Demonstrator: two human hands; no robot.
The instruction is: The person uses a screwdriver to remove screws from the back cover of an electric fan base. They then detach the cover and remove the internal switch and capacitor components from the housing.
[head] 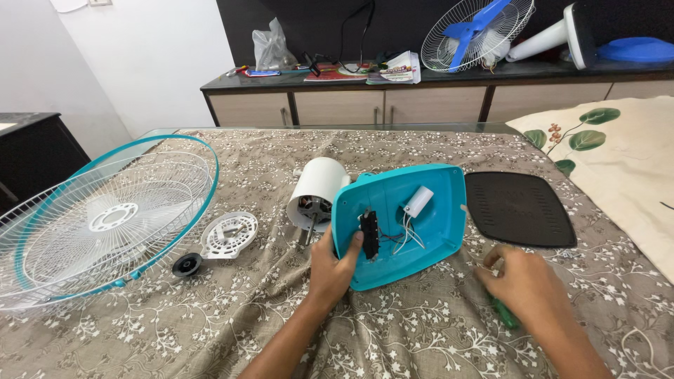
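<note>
Nearest: right hand closed round a green-handled screwdriver, tip hidden, low on the floral cloth covering the bench. Left hand grips the teal base shell's left rim, thumb inside by the black switch block. Shell lies open-side up at mid-bench, wires & white capacitor exposed. Probably best to keep the shell pinned flat w/ the left hand and the driver clear of the wires. Beyond: white motor housing, black base plate, fan guard far left.
</note>
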